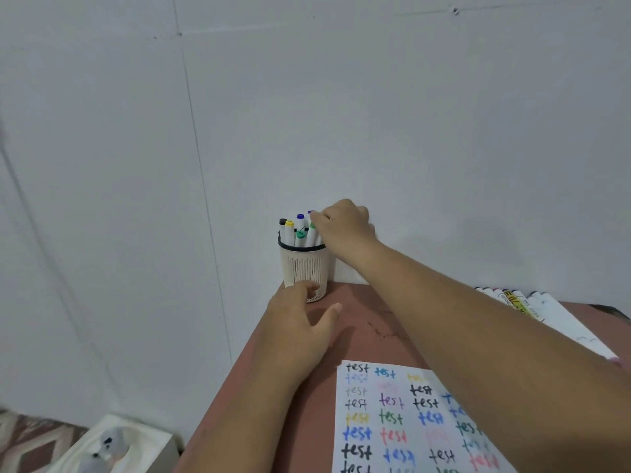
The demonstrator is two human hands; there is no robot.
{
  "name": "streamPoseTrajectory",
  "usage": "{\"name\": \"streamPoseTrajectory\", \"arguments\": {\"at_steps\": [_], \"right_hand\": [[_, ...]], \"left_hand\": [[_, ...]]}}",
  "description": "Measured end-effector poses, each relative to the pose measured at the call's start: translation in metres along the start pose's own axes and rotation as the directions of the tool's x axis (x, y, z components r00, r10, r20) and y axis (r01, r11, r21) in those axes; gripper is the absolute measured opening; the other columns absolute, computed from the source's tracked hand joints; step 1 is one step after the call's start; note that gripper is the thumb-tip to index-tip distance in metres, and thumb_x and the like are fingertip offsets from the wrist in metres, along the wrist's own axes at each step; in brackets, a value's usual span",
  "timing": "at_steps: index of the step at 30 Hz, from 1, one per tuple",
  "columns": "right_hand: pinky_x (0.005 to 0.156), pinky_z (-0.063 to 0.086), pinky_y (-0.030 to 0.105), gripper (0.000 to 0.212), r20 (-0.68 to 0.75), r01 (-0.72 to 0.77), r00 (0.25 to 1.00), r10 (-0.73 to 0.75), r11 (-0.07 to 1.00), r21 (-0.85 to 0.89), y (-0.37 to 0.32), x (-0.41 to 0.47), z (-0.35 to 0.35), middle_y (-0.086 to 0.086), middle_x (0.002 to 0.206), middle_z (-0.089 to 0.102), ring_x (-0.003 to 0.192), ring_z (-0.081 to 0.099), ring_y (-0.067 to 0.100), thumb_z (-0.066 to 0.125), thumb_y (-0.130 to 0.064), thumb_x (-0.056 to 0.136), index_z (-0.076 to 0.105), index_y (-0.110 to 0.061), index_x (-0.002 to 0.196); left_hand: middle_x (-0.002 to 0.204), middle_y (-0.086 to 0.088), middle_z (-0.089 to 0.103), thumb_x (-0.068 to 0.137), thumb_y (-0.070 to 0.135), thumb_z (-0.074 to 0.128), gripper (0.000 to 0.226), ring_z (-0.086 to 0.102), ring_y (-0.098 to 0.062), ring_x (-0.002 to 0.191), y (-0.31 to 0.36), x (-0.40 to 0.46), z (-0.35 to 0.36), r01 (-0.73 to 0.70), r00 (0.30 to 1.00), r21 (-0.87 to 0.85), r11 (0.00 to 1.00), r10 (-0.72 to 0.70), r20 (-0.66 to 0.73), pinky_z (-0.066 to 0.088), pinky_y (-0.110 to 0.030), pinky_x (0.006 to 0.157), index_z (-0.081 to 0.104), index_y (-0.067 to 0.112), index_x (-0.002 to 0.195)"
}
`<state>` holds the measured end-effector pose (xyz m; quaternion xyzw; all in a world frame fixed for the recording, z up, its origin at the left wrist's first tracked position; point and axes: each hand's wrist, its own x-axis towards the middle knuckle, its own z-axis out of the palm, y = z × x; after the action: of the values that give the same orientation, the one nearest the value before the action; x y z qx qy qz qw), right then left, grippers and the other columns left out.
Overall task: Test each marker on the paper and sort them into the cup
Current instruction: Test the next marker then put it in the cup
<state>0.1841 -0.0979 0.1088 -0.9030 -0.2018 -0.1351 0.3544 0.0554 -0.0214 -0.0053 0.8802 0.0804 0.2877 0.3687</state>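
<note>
At the far corner of a reddish-brown table (358, 322), hard against a pale wall (307, 114), a slotted white cup (305, 268) with a dark rim is seen holding a cluster of white markers (297, 230) — caps of black, yellow, blue and green are shown above the rim. The right hand (345, 227) is reached across to the cup's top, its fingers curled around the upper end of a marker with a purple cap (310, 212) that stands among the others; the exact pinch is hidden by the knuckles. The left hand (300, 322) is placed low at the cup's base, fingers loosely spread, the fingertips laid against the lower wall and the thumb held out to the right, apart from the cup. Nearer the camera, a white paper (409, 421) is laid flat on the table, covered with rows of the word "test" written in black, blue, green, red, yellow, purple and pink. Along the table's right edge, partly hidden behind the right forearm, a row of spare markers (519, 302) is laid side by side — their colours cannot be read clearly. On the floor at lower left, a white box (112, 445) is partly shown beside a patterned rug (30, 438).
</note>
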Motion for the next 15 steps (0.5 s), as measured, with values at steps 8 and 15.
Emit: {"name": "streamPoseTrajectory", "arguments": {"at_steps": [8, 15], "right_hand": [[0.098, 0.048, 0.041, 0.024, 0.01, 0.026, 1.0, -0.027, 0.996, 0.091, 0.03, -0.025, -0.062, -0.002, 0.118, 0.063, 0.116, 0.053, 0.024, 0.053, -0.038, 0.101, 0.069, -0.023, 0.11], [0.084, 0.055, 0.04, 0.039, 0.105, -0.255, 0.959, 0.263, 0.963, -0.084, 0.096, -0.053, -0.141, 0.015, 0.111, 0.075, 0.089, 0.063, 0.026, 0.061, -0.031, 0.096, 0.07, 0.004, 0.112]], "left_hand": [[0.127, 0.021, 0.055, 0.082, 0.07, 0.061, 0.06, 0.05, -0.001, 0.12, 0.026, -0.012, -0.001, -0.084, 0.992, -0.045, 0.995, 0.088, 0.091, 0.046, -0.03, 0.099, 0.052, 0.038, 0.132], [0.135, 0.021, 0.052, 0.074, 0.086, 0.051, 0.081, 0.047, 0.001, 0.121, 0.087, -0.014, 0.027, -0.236, 0.92, -0.02, 0.971, 0.23, 0.318, 0.047, -0.033, 0.1, 0.047, 0.037, 0.138]]}}
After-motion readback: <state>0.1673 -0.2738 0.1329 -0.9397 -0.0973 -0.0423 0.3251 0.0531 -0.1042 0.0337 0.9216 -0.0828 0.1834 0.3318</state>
